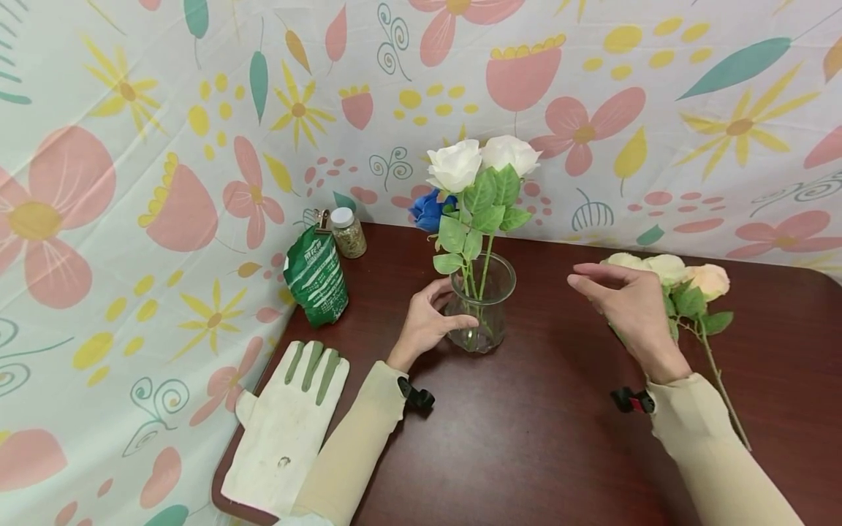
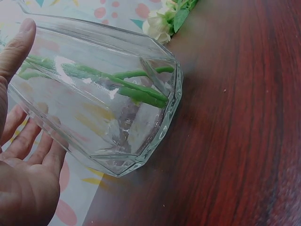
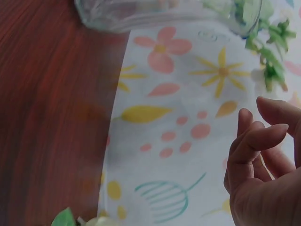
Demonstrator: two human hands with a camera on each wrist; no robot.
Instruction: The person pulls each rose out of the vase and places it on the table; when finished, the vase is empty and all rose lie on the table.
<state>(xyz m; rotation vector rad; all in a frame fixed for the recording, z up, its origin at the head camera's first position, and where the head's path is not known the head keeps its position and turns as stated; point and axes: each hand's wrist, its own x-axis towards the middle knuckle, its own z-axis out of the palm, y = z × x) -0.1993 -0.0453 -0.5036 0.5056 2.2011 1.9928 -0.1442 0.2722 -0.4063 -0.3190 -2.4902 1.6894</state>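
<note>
My left hand holds a clear glass vase, thumb on the near side and fingers round the far side. In the left wrist view the faceted vase shows green stems inside, near its base. Two white roses and a blue rose stand in it, with green leaves below the blooms. To the right of the vase my right hand hangs in the air, fingers loosely bent, with nothing between thumb and fingers in the right wrist view.
Several pale roses lie on the dark red table at the right, partly behind my right hand. At the left are a white-and-green glove, a green bag and a small lidded jar. A flower-patterned cloth hangs behind.
</note>
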